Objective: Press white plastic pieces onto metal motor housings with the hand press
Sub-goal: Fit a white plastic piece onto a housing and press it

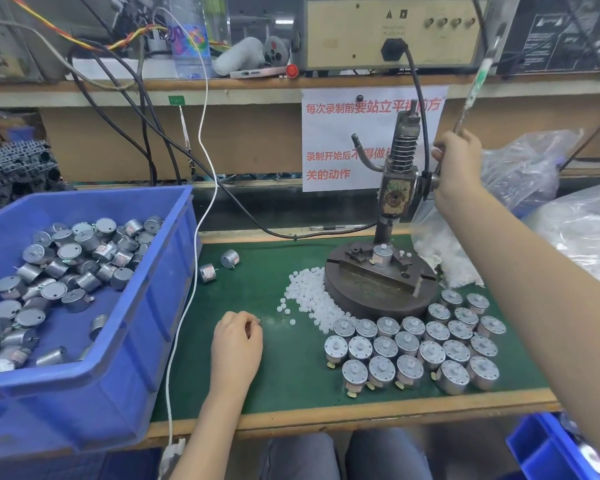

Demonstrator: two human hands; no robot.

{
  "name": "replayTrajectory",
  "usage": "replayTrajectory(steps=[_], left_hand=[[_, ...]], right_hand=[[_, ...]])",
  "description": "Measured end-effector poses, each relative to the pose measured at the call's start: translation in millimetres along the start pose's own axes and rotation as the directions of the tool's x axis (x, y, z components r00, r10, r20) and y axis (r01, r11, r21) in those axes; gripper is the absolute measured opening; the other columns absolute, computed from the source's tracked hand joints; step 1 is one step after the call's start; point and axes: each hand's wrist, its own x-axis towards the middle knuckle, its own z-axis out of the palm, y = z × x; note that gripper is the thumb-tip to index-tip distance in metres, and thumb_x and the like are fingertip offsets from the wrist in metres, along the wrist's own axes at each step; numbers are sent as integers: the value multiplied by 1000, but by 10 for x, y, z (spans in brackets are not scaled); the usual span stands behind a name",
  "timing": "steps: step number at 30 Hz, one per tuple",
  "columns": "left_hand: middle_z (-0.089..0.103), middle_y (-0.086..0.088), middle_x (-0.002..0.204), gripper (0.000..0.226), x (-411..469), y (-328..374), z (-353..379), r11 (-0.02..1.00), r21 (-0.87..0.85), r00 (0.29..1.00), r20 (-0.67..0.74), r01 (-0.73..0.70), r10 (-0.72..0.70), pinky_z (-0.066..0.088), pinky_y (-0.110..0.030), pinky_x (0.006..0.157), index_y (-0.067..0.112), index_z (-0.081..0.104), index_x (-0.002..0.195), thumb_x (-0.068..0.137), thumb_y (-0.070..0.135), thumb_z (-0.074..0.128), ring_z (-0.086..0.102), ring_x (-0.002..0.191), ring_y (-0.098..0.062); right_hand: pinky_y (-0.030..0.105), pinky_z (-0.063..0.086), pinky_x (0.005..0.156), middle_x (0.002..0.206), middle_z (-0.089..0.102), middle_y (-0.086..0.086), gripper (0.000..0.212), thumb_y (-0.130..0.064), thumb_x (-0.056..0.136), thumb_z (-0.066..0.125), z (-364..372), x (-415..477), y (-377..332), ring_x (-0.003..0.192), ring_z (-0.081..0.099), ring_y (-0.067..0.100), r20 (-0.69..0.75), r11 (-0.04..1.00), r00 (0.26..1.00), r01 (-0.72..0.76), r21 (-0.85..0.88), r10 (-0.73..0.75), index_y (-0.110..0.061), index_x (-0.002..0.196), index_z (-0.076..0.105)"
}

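Right hand [459, 161] tight around press lever [473, 95] (left hand [236, 342] on green mat [274, 375], fingers curled, hold unclear)

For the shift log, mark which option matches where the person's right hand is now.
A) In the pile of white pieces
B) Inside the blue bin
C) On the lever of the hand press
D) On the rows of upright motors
C: the right hand grips the lever beside the column of the hand press, with a motor seated in the fixture below.
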Motion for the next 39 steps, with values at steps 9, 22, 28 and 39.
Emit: replayTrajectory(steps=[9,22,28,39], left_hand=[[48,3,83,16,10,17,2,1000,19,1000,10,10,-10,31,-25,70,5,64,87,90,6,49,49,87,-23],[57,-5,115,34,-73,48,51,896,311,947,167,-316,276,37,-33,91,13,55,124,92,19,49,48,104,-25],[11,19,154,50,-56,-37,110,757,405,832,454,-512,319,10,-26,104,42,9,146,97,49,21,15,136,-8],[24,18,149,44,-86,-42,96,797,413,875,393,-441,281,12,-25,103,41,28,141,98,46,24,23,130,-10]], right_hand=[[7,35,53,68,42,-8,23,-9,89,51,-176,-327,252,50,39,-7,-16,977,977,212,13,-212,-20,70,43],[27,38,86,125,53,1,49,-18,91,45,-543,-617,1249,99,55,13,89,832,996,60,-551,-13,-16,139,40],[46,22,112,138,49,3,49,-33,90,53,-360,-514,1343,129,40,24,308,510,951,254,-822,23,-17,136,45],[44,30,105,122,56,3,41,-40,83,65,-522,-772,1296,120,43,26,197,483,977,214,-849,-87,-19,117,60]])
